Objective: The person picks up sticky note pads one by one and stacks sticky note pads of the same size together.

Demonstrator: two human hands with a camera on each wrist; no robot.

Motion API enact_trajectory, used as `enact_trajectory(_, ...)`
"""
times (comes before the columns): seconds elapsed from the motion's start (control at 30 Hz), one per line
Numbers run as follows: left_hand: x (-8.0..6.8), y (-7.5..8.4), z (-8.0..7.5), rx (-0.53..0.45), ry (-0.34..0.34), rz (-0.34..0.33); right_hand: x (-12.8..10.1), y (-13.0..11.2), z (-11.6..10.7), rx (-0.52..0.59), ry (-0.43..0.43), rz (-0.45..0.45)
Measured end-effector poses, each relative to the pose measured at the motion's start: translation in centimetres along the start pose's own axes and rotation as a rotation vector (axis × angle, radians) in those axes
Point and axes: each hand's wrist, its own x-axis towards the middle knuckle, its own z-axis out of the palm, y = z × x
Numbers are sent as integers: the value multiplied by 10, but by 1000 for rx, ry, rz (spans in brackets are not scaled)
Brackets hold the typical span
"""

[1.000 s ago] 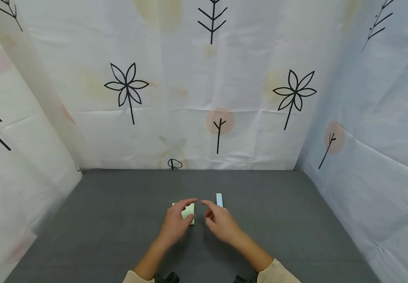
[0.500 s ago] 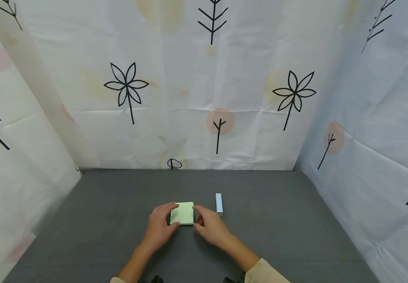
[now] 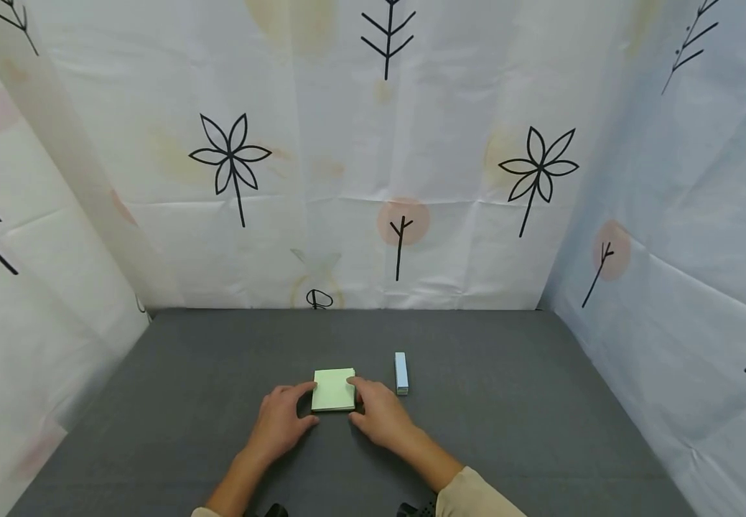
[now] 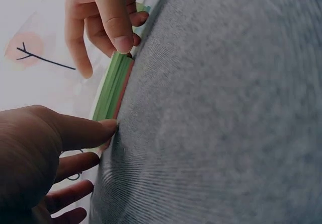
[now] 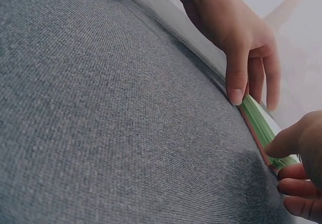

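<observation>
A square pad of pale green sticky notes (image 3: 332,391) lies on the grey table in the head view. Seen edge-on in the left wrist view, the pad (image 4: 111,85) is a thick green stack over a thin reddish bottom layer. My left hand (image 3: 277,425) is at its left side, thumb near the front corner and index fingertip at the left edge. On the opposite side is my right hand (image 3: 382,413), its index fingertip overlapping the right edge and its thumb at the front right corner. Both hands' fingers are relaxed and loosely bent, the thumbs spread from the index fingers.
A narrow pale blue block (image 3: 401,372) lies right of the pad, just beyond the right hand. White printed cloth walls (image 3: 450,251) border the grey table (image 3: 508,402) at the back and on both sides.
Both hands have moved left and slightly toward the person. The left hand has come off the top of the pad to its left edge. The right hand has reached the pad's right edge.
</observation>
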Motion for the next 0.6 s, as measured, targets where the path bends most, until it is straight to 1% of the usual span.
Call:
enact_trajectory(0.13, 2, 0, 0, 36, 10, 28, 2, -2, 1, -46, -4, 0)
enact_trajectory(0.33, 7, -2, -1, 131, 34, 129, 4, -4, 2, -91, -15, -24)
enact_trajectory(0.4, 9, -3, -2, 150, 40, 161, 4, -4, 3, -99, -13, -36)
enact_trajectory(0.5, 12, -3, -3, 170, 38, 198, 4, -4, 5, -110, -1, -47)
enact_trajectory(0.6, 14, -2, -5, 184, 29, 217, 4, -3, 7, -121, 10, -44)
